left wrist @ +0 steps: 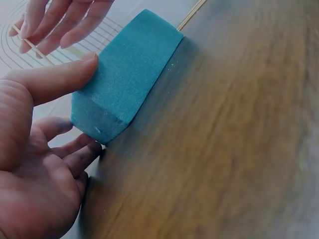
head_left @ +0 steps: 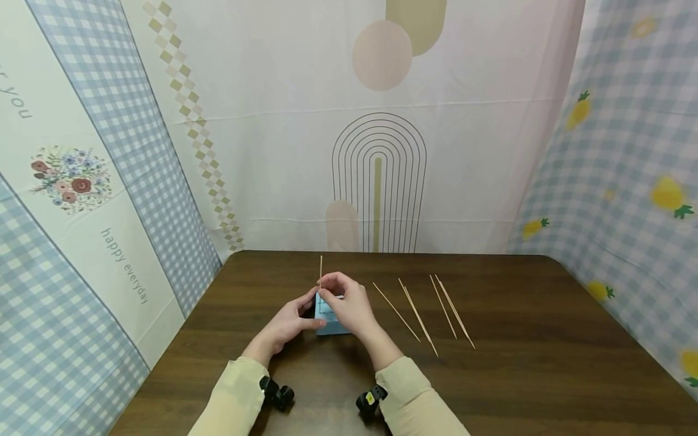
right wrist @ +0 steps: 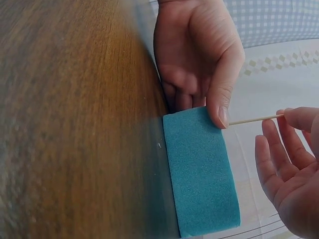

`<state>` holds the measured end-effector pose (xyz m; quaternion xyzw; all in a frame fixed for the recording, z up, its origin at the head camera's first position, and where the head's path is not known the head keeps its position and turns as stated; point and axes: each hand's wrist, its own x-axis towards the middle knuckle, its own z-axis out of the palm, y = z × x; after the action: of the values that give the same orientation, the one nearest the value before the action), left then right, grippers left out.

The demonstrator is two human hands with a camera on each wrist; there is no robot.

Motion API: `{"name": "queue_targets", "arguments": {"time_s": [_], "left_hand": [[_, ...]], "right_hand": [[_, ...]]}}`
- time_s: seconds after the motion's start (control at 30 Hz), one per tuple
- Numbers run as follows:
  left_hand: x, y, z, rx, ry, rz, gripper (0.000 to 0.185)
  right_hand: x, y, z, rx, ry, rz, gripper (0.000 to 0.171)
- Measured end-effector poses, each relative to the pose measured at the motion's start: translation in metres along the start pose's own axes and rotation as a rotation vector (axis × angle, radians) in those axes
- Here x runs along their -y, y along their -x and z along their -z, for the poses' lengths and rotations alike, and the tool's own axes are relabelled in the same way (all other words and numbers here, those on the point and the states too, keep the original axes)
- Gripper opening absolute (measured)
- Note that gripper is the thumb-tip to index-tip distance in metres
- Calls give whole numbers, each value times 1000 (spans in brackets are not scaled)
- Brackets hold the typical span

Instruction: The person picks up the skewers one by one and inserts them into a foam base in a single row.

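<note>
A blue foam block with dark lines marked on its top lies on the table. My left hand grips its left end, thumb along the near upper edge and fingers at the far side. Between thumb and fingertips, my right hand pinches a thin wooden skewer. The skewer stands upright over the block's far left corner. In the right wrist view, the skewer rises from behind the left thumb; its lower end is hidden there. The block's plain side fills the middle of the left wrist view.
Several loose skewers lie slanted on the brown wooden table, right of the block. Patterned cloths hang behind the table and at both sides. A small black camera is strapped at each wrist.
</note>
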<state>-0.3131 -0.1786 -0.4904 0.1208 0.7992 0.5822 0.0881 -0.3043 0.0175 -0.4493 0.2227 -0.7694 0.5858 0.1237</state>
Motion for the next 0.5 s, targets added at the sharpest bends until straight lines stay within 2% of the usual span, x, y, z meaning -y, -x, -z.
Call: {"name": "queue_targets", "arguments": {"time_s": [0.5], "left_hand": [[-2, 1, 0, 0, 29, 21, 94]], "right_hand": [[-1, 1, 5, 106, 67, -50, 7]]}}
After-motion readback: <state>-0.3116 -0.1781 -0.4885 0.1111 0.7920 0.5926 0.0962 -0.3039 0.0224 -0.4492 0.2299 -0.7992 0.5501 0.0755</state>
